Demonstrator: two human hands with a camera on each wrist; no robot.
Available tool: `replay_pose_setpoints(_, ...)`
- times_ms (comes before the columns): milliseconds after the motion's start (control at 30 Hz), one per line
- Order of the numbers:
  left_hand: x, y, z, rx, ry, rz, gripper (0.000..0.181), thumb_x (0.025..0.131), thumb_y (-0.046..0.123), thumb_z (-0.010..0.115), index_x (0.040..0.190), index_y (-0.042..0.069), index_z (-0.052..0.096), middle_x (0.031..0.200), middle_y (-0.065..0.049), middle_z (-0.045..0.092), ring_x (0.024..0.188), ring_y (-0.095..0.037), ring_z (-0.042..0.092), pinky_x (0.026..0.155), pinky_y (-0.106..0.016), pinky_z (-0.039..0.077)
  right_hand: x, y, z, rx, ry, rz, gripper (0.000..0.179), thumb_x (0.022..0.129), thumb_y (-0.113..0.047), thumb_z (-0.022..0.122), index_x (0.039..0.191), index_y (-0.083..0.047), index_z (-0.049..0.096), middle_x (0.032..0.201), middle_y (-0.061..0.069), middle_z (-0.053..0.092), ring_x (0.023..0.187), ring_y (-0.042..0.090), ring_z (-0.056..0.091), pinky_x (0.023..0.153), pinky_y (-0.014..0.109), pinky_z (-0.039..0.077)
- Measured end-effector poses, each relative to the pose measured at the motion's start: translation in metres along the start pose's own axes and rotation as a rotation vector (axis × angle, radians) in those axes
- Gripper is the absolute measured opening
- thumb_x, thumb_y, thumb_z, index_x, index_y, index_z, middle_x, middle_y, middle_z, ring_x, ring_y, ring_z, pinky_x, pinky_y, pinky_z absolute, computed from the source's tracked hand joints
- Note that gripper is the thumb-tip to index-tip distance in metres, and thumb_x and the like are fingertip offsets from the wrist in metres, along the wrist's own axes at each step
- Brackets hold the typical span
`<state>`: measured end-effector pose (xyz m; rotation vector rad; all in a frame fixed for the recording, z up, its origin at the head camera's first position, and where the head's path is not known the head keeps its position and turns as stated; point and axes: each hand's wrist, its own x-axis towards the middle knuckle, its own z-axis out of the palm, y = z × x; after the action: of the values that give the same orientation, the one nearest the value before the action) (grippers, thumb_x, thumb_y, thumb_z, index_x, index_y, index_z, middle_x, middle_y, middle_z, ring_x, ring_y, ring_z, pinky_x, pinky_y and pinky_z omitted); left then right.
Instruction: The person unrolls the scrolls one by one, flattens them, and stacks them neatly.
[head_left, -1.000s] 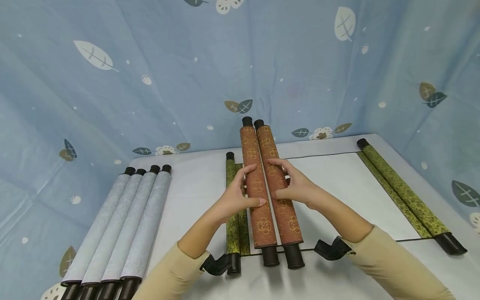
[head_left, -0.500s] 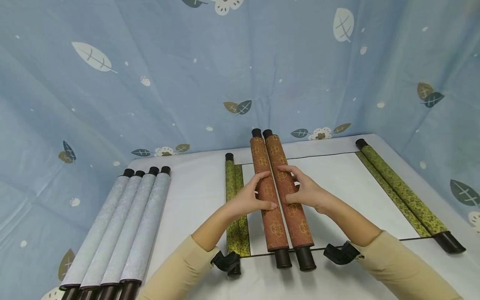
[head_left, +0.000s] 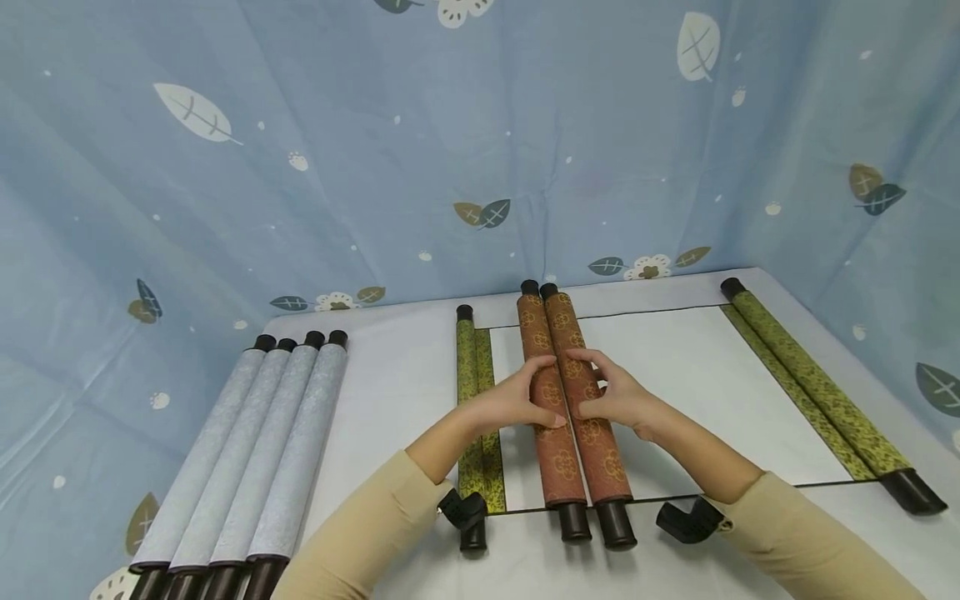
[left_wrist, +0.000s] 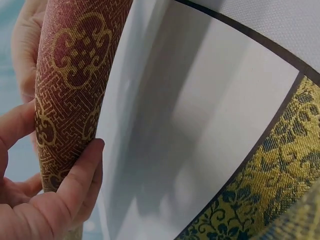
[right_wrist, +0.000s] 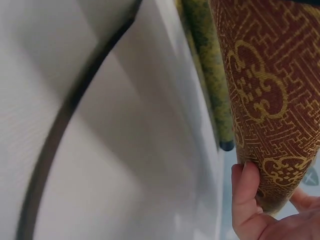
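Note:
Two red-brown brocade rolls of a hanging scroll, a left roll and a right roll, lie side by side with dark knobs at their ends. My left hand grips the left roll around its middle, thumb and fingers curled over its side. On the other side, my right hand holds the right roll the same way. Both rolls overlap the white sheet of an opened scroll beneath them. In the left wrist view, fingertips press on the gold-patterned cloth; the right wrist view shows similar brocade.
The opened scroll has a green-yellow roll at its left and another green-yellow roll at its right. Several pale grey scrolls lie in a row at the table's left. A blue leaf-print cloth hangs behind.
Both hands have carried the red-brown rolls rightward and lower over the white sheet. The grips look the same. The green-yellow rolls and grey scrolls have stayed in place.

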<state>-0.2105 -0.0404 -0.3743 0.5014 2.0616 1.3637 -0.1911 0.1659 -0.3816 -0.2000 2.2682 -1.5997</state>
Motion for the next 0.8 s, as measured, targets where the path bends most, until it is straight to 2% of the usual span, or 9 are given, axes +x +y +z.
replay_pose_setpoints(167,0.015,0.001,0.008,0.026,0.001,-0.022,0.091,0.081,0.012,0.075,0.151,0.019,0.017,0.154,-0.013,0.018,0.141,-0.03,0.021,0.107,-0.049,0.03,0.002,0.011,-0.006,-0.018,0.021,0.028,0.089,0.069,0.003,0.063,0.147,-0.016,0.027,0.128,0.03,0.034,0.094,0.031,0.049,0.067,0.035,0.044)
replay_pose_setpoints(367,0.031,0.002,0.019,0.03,0.002,-0.056,0.091,0.08,0.011,0.075,0.15,0.018,0.018,0.154,-0.013,0.019,0.142,-0.03,0.02,0.107,-0.048,0.029,0.002,0.019,-0.016,-0.047,0.02,0.057,0.088,0.069,0.001,0.064,0.147,-0.014,0.027,0.137,0.032,0.027,0.109,0.038,0.043,0.07,0.035,0.043)
replay_pose_setpoints(467,0.038,0.006,0.024,0.016,0.007,-0.053,0.092,0.08,0.01,0.075,0.151,0.018,0.018,0.154,-0.012,0.019,0.142,-0.029,0.02,0.108,-0.048,0.03,0.002,0.021,-0.023,-0.057,0.022,0.054,0.089,0.069,0.001,0.064,0.148,-0.012,0.025,0.137,0.033,0.026,0.11,0.039,0.042,0.07,0.035,0.043)
replay_pose_setpoints(633,0.048,0.01,0.031,0.024,0.008,-0.067,0.092,0.079,0.01,0.075,0.15,0.017,0.018,0.154,-0.012,0.02,0.141,-0.028,0.021,0.107,-0.046,0.031,0.001,0.023,-0.032,-0.069,0.013,0.065,0.091,0.07,0.002,0.064,0.149,-0.01,0.021,0.137,0.035,0.025,0.111,0.041,0.04,0.071,0.035,0.042)
replay_pose_setpoints(800,0.053,0.004,0.04,0.082,0.02,-0.081,0.09,0.079,0.014,0.076,0.15,0.017,0.02,0.152,-0.015,0.026,0.139,-0.03,0.026,0.105,-0.046,0.034,-0.001,0.031,-0.033,-0.096,0.011,0.083,0.092,0.068,0.0,0.066,0.148,-0.01,0.022,0.137,0.036,0.025,0.111,0.042,0.04,0.072,0.035,0.042)
